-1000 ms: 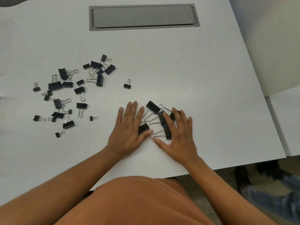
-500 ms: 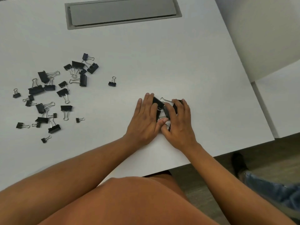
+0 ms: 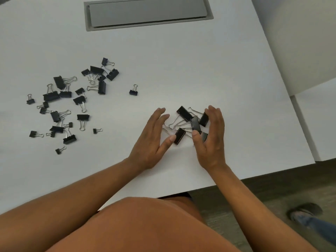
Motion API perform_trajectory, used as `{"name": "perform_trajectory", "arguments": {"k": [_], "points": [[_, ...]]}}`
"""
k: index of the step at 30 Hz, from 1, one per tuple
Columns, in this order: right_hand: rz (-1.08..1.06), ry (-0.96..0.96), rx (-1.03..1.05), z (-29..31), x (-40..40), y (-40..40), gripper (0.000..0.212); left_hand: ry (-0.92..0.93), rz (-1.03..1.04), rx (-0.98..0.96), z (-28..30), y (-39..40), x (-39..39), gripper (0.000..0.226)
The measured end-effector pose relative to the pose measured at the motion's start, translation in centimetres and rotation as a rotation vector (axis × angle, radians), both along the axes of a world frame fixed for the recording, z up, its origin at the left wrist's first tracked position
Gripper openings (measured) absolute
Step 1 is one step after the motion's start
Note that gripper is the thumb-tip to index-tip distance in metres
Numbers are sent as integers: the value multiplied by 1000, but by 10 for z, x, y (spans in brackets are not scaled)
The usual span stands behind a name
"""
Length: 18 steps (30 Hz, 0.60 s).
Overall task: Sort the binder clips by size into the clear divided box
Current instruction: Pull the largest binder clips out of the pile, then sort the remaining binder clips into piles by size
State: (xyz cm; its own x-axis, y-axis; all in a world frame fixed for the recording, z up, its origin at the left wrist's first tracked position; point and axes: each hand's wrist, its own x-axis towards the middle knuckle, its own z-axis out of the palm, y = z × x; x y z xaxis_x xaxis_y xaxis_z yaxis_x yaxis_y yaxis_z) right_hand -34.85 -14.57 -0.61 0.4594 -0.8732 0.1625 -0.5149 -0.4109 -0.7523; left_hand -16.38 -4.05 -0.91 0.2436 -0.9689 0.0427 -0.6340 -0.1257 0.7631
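A small heap of large black binder clips (image 3: 190, 122) lies on the white table between my two hands. My left hand (image 3: 152, 140) stands on its edge to the left of the heap, fingers apart, thumb tip touching one clip. My right hand (image 3: 211, 135) cups the heap from the right, thumb resting on a clip, holding none. Several smaller and medium black clips (image 3: 69, 106) lie scattered at the left of the table. One small clip (image 3: 133, 90) lies alone between the groups. No clear divided box is in view.
A grey recessed cable hatch (image 3: 148, 13) sits at the table's far edge. The table's near edge (image 3: 254, 177) runs just behind my wrists, with dark floor below. A second white surface (image 3: 320, 120) adjoins at the right. Someone's shoe (image 3: 303, 211) is on the floor.
My hands pushed the large clips together into a tight heap, then spread apart a little, uncovering the clips.
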Motion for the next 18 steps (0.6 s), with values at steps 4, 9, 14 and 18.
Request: {"name": "perform_trajectory", "arguments": {"k": [4,9,14,18], "points": [[101,1,-60,12,38,24,58,-246,49,-43,0,52,27,44],[420,93,-19,9,103,56,26,-419,303,5,0,112,62,32],[653,198,-15,0,147,97,23,-384,319,40,2,160,87,24],[652,225,11,-1,168,117,23,-380,370,47,-2,186,102,22]]}}
